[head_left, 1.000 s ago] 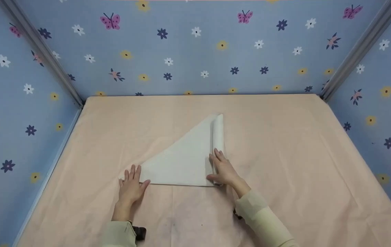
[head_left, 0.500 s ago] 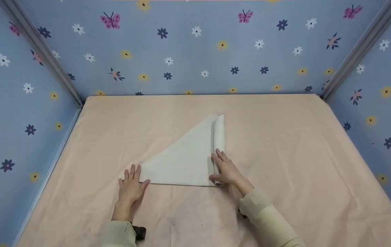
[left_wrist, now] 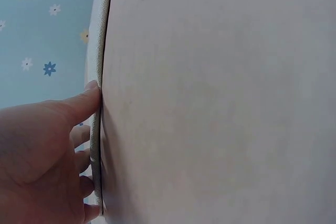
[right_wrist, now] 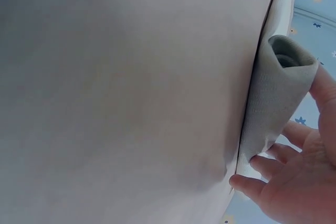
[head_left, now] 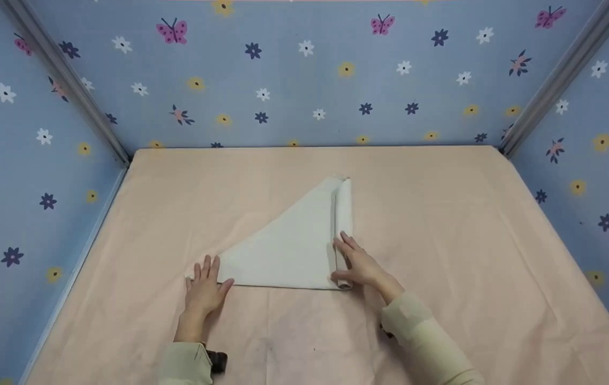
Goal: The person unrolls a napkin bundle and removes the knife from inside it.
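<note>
A white cloth [head_left: 283,243] lies as a rough triangle on the pink-covered table, its right edge wound into an upright roll [head_left: 344,206]. My left hand [head_left: 204,291] rests flat on the cloth's left corner, fingers spread, thumb along the near edge. In the left wrist view, that thumb [left_wrist: 84,103] touches the cloth's thin edge. My right hand [head_left: 357,264] holds the near part of the roll, thumb on one side and fingers bent about the other. The right wrist view shows the roll's hollow end [right_wrist: 289,59] between thumb and fingers.
The pink cover [head_left: 443,240] stretches over the whole table, with creases at the right. Blue walls [head_left: 304,75] with flowers and butterflies close off the back and both sides, and grey posts [head_left: 555,80] mark the corners. A dark wrist device [head_left: 217,362] sits by the left sleeve.
My right hand and the roll have shifted slightly to the right, and the flat part of the cloth has widened a little. The left hand has stayed in place.
</note>
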`<action>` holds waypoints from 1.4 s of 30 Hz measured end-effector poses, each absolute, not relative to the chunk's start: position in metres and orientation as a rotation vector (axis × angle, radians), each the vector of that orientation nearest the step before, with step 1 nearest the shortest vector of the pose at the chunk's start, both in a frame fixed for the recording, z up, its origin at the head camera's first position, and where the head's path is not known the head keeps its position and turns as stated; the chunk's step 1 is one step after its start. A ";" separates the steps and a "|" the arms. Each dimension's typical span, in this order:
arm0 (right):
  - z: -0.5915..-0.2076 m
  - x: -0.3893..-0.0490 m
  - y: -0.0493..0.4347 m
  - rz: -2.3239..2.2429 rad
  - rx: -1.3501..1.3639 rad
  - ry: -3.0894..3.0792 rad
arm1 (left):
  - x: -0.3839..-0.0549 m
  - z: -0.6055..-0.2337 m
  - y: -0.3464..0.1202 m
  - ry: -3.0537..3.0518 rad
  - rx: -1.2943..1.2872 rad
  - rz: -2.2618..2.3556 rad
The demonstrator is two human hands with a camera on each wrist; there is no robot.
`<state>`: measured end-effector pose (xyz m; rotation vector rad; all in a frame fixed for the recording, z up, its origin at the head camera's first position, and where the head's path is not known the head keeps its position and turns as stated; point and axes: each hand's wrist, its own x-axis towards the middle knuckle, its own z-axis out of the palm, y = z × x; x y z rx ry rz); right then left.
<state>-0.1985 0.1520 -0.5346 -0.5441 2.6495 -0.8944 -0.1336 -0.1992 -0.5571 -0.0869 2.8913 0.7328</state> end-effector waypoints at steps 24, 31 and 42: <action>-0.535 -0.198 0.172 -0.915 -0.464 2.616 | -0.134 -0.556 -0.201 2.886 -0.079 0.746; -0.535 -0.195 0.177 -0.949 -0.454 2.612 | -0.133 -0.556 -0.200 2.886 -0.080 0.724; -0.531 -0.191 0.186 -0.983 -0.476 2.608 | -0.134 -0.557 -0.200 2.876 -0.098 0.730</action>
